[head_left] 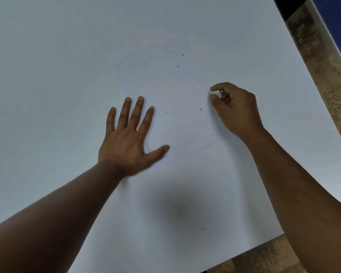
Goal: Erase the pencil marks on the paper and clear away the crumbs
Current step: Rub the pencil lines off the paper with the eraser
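A large white paper (67,75) is spread over a mottled brown tabletop (327,79), which is exposed only along the right edge and at the near right corner. The left hand (129,138) is laid flat on the paper, palm down, fingers spread and thumb turned out toward the right; nothing is held in it. The right hand (235,109) is curled, and its grip is clamped on a small white eraser (216,93), which is pinched between thumb and fingertips and protrudes leftward from them, at or just above the sheet. Faint pencil marks (195,138), a set of slanted lines, are seen on the paper between the two hands, below and to the left of the eraser and just right of the left thumb. Small dark crumbs (182,55) are scattered over the sheet beyond and to the left of the eraser, with one speck (200,109) lying near the right hand's knuckles.
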The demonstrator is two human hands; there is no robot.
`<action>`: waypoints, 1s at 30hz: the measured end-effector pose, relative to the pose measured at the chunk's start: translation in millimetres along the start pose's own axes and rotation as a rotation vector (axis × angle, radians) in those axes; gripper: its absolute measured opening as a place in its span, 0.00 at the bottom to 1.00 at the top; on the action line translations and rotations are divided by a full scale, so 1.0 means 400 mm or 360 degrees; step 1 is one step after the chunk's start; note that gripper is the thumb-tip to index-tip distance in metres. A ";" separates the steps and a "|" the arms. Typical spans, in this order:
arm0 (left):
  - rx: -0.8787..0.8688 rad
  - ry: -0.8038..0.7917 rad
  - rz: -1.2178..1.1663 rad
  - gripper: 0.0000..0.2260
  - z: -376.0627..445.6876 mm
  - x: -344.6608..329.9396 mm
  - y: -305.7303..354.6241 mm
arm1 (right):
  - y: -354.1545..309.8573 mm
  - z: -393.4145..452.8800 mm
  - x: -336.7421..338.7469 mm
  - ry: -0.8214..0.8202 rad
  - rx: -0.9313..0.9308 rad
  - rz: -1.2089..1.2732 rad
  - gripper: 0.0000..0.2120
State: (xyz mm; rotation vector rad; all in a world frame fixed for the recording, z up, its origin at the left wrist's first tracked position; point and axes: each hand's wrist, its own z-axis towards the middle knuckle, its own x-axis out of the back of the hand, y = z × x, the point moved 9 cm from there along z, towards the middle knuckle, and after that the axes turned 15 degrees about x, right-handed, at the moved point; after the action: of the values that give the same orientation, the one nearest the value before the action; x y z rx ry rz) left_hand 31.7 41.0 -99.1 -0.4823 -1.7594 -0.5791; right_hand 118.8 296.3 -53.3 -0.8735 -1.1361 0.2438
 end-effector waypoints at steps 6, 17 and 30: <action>0.0010 -0.0015 0.0024 0.45 0.002 0.001 0.000 | -0.053 -0.076 -0.047 0.0230 -0.0273 0.0427 0.06; -0.0022 0.0105 -0.0083 0.42 -0.004 0.005 -0.004 | -0.107 -0.193 -0.165 0.0315 -0.0531 0.0827 0.06; -0.0032 0.0068 -0.0035 0.43 -0.004 -0.006 -0.003 | -0.163 -0.196 -0.193 0.0121 -0.0226 0.0419 0.10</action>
State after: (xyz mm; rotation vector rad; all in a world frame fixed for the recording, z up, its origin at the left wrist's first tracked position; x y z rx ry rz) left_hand 32.9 39.0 -101.3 -0.4621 -1.7217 -0.6188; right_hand 136.8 170.9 -71.1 -1.1509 -0.9751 0.3462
